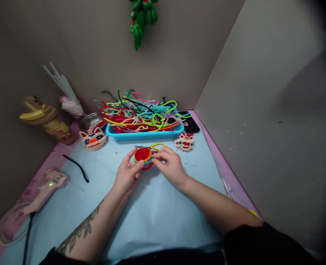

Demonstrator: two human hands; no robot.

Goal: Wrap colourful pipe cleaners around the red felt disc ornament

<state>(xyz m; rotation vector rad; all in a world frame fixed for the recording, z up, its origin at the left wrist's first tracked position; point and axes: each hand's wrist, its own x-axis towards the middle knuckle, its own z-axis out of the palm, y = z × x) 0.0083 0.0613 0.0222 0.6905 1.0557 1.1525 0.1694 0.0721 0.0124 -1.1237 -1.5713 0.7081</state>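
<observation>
My left hand [127,173] and my right hand [168,165] meet over the light blue mat [151,209], both closed on a small round pipe-cleaner piece [143,155] with a red centre and an orange and teal rim. A red loop hangs under it. Scissors with yellow handles [154,147] lie just behind it on the mat.
A blue tray [144,134] heaped with coloured pipe cleaners stands behind. Two small pipe-cleaner lion heads [93,138] [184,142] flank it. A pink glue gun [45,188], a black pipe cleaner [77,167], a metal bowl [91,119] and a phone [190,123] lie around. Walls close in on three sides.
</observation>
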